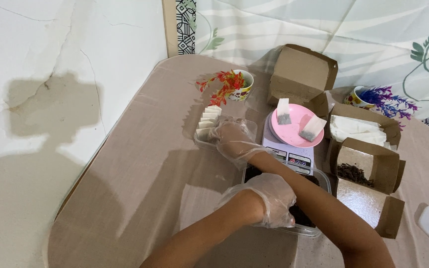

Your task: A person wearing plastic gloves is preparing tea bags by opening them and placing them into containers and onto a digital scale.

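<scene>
My gloved right hand (232,140) reaches across my left arm into the clear tray (200,140) of white sachets (209,117), its grip hidden from me; my gloved left hand (269,198) curls loosely open over the container of dark tea (304,216); a pink dish (298,125) sits on the scale (294,156) beside them on the desk (150,178).

Soft, even light fills the scene, fairly bright. A broad blurred shadow of the person falls on the wall (50,109) at nine o'clock, and the arms shade the tablecloth (140,178) below centre. Glare shows on the foil-lined box (368,198) at four o'clock. Focus is mildly soft throughout.
</scene>
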